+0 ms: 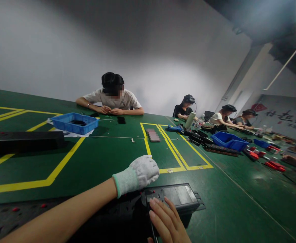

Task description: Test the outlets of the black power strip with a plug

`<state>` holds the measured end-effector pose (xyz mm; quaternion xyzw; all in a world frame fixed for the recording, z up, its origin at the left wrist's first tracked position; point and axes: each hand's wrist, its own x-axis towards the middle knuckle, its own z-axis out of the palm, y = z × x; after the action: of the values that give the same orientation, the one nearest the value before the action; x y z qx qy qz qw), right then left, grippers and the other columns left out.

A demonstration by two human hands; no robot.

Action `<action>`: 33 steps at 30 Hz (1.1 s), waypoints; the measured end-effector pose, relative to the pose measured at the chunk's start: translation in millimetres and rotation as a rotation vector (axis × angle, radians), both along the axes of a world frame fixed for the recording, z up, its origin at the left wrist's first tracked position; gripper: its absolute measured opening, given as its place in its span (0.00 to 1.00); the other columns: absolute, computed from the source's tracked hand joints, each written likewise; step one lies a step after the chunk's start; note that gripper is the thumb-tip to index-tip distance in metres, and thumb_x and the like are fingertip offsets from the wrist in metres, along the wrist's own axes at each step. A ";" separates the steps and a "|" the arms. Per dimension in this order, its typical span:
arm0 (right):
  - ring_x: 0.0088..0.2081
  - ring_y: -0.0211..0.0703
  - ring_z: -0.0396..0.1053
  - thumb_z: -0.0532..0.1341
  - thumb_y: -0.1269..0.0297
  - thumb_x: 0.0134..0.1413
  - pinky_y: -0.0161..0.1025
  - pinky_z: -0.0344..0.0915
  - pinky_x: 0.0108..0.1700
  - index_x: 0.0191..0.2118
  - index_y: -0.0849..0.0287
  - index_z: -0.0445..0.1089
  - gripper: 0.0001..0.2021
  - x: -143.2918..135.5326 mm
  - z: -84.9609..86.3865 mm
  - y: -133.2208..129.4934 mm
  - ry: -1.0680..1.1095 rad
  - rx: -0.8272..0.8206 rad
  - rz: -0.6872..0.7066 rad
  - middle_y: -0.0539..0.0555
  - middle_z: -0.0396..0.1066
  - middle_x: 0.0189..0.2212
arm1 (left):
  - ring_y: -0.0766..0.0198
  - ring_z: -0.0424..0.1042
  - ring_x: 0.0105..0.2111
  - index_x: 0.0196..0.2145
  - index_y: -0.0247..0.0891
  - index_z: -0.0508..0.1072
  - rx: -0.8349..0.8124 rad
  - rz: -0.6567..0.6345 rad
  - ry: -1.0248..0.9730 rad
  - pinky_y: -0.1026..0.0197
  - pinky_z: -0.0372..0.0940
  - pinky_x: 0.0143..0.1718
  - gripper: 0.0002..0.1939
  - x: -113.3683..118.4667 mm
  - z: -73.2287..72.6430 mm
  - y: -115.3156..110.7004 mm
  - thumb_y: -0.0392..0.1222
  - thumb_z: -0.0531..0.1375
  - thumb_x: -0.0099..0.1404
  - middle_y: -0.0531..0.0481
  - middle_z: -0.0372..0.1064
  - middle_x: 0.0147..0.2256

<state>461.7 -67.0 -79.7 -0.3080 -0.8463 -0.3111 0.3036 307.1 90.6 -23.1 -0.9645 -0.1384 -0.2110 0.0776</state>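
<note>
**Hands at the black housing, its stage hard to judge**

Our gloved left hand (pixel 145 170) is loosely curled at the far side of the black housing (pixel 167 194); its palm is hidden, so we cannot tell whether it grasps anything. Our bare right hand (pixel 167 219) has its fingers extended over the near side — contact looks likely, but we cannot tell whether the thumb closes a grip.

The housing lies directly before us on the green desk (pixel 239 209), with red spots (pixel 43 205) showing on the long dark stretch to our left. Its upper face is partly visible, yet our hands cover much of the middle. We can confirm neither a finished state nor what, if anything, remains to be done.

Farther out, we see a pinkish flat object (pixel 153 135) within yellow tape, a blue tray (pixel 87 129) holding dark pieces and a long black bar (pixel 24 141). Pale panels (pixel 184 194) on the housing show no writing we can read. We make out no brand — only dark characters (pixel 284 114) on the far wall, too blurred to read surely.
</note>
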 end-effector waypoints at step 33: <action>0.62 0.49 0.60 0.47 0.73 0.63 0.51 0.52 0.66 0.53 0.68 0.65 0.16 -2.9 3.2 1.0 0.056 -0.026 0.046 0.61 0.64 0.59 | 0.62 0.71 0.33 0.26 0.40 0.73 0.024 0.058 -0.012 0.54 0.58 0.56 0.11 0.8 9.4 -4.7 0.38 0.54 0.63 0.49 0.73 0.29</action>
<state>458.9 -66.0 -76.5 -0.3009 -0.8484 -0.2840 0.3303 307.8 85.9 -13.7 -0.9579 -0.1641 -0.2159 0.0946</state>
